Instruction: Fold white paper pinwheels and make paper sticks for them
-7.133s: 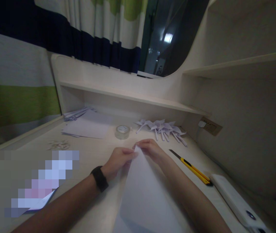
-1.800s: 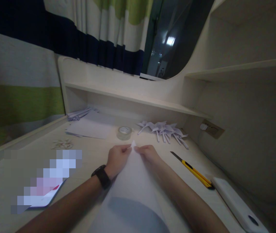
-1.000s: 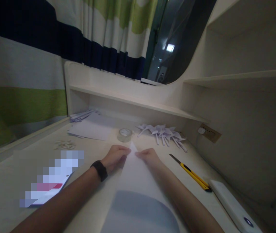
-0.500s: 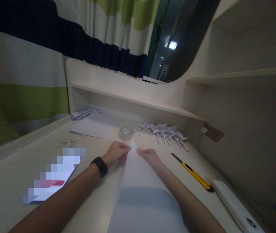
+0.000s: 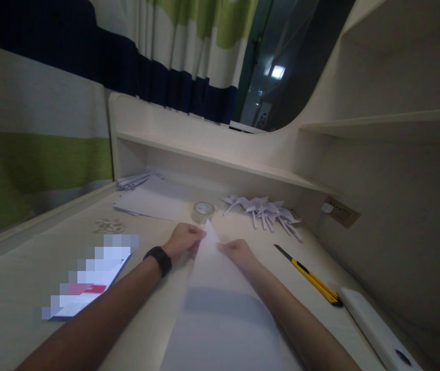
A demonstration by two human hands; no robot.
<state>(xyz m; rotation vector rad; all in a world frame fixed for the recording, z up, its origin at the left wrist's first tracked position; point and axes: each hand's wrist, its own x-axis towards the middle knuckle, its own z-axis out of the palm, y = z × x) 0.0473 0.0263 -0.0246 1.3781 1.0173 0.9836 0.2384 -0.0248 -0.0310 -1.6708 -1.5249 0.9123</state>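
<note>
A white sheet of paper point(image 5: 223, 319) runs from the bottom edge up to a narrow point between my hands. My left hand point(image 5: 184, 240), with a black band on its wrist, pinches the sheet's left edge close to the tip. On the opposite edge, slightly lower, my right hand point(image 5: 237, 251) grips the paper between thumb and fingers. Just beyond the tip stands a roll of clear tape point(image 5: 203, 210). Several folded paper pinwheels point(image 5: 262, 208) with paper sticks lie behind my right hand.
A yellow box cutter point(image 5: 312, 281) with its blade out lies to the right, beside a long white case point(image 5: 374, 327). On the left are a lit phone or tablet point(image 5: 96, 278), a small pile of pale bits point(image 5: 110, 225) and stacked paper point(image 5: 152, 198). A shelf point(image 5: 212, 161) spans the back.
The paper and my hands have shifted slightly left, and the right hand sits a little lower on its edge. Both hands keep their hold. The whole view has moved slightly.
</note>
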